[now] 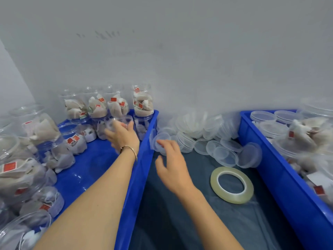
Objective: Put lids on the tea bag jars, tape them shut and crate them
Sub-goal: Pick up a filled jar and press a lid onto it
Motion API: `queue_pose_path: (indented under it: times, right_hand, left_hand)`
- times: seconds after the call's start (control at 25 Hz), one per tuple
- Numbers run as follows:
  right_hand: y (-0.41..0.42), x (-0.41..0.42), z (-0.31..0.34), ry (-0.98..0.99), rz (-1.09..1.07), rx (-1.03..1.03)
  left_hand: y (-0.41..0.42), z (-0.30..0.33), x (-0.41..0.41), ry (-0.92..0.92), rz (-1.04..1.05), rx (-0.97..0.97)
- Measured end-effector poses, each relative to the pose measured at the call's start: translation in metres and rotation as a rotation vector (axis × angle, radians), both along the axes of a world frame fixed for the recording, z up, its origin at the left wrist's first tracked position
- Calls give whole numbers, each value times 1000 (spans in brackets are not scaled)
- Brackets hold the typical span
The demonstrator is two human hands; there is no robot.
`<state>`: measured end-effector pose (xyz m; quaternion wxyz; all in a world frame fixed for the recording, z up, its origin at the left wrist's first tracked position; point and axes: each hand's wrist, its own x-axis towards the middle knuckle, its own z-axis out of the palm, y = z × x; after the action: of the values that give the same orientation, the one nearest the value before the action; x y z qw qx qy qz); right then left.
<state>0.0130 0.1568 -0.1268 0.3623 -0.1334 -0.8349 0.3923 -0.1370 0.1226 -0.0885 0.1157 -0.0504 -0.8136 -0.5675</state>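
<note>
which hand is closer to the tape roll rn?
Right. The right hand reaches toward the loose lids, on the dark surface just left of the tape roll. The left hand is farther off, inside the left blue crate, gripping a jar.

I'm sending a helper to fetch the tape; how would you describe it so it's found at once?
Look between the two blue crates, the left crate and the right crate, at the dark cloth covering the surface. The tape roll lies flat there, nearer the right crate, just in front of the lids. It is the only yellowish open ring; the lids are clear closed discs.
</note>
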Motion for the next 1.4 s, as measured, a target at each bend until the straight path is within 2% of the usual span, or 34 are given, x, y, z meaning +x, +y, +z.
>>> queue_pose_path:
  times: [0.12,0.24,0.32,0.44,0.52,0.64,0.76,0.84,0.92,0.96,1.0,1.08,1.2,1.32,1.4]
  right_hand:
    - [24,18,-2,90,-163,-60]
    - [61,34,-8,-17,-425,-47]
    - [92,50,-21,-268,-546,13]
    - [124,75,-44,-681,-513,32]
    - [134,83,-56,-813,-468,-8]
    - [138,87,-59,-891,-503,79]
    - [137,86,-52,-788,-607,217]
    - [138,83,-39,-499,-658,179]
    - [139,81,-17,-182,-675,3]
    - [140,80,-9,-100,-677,-31]
    - [141,79,-3,-117,-660,7]
    - [138,74,-3,-314,-465,103]
    - [132,72,-24,-548,-127,33]
    - [136,77,-40,-649,-45,121]
    - [138,76,-44,-689,-32,258]
  left_hand:
    - [15,33,27,325,-29,57]
    - [34,42,77,470,-184,237]
    - [42,23,116,432,-297,308]
    - [40,-25,161,297,-464,277]
    - [34,-55,176,218,-577,257]
    - [23,-88,183,161,-689,231]
    - [19,-100,182,127,-763,223]
    - [20,-101,180,126,-772,234]
    - [24,-103,176,129,-760,244]
    - [26,-107,173,135,-752,240]
    - [27,-110,171,144,-741,233]
    - [26,-115,169,168,-721,208]
    - [24,-115,168,197,-720,206]
    - [20,-109,170,206,-743,192]
    - [13,-110,170,207,-755,221]
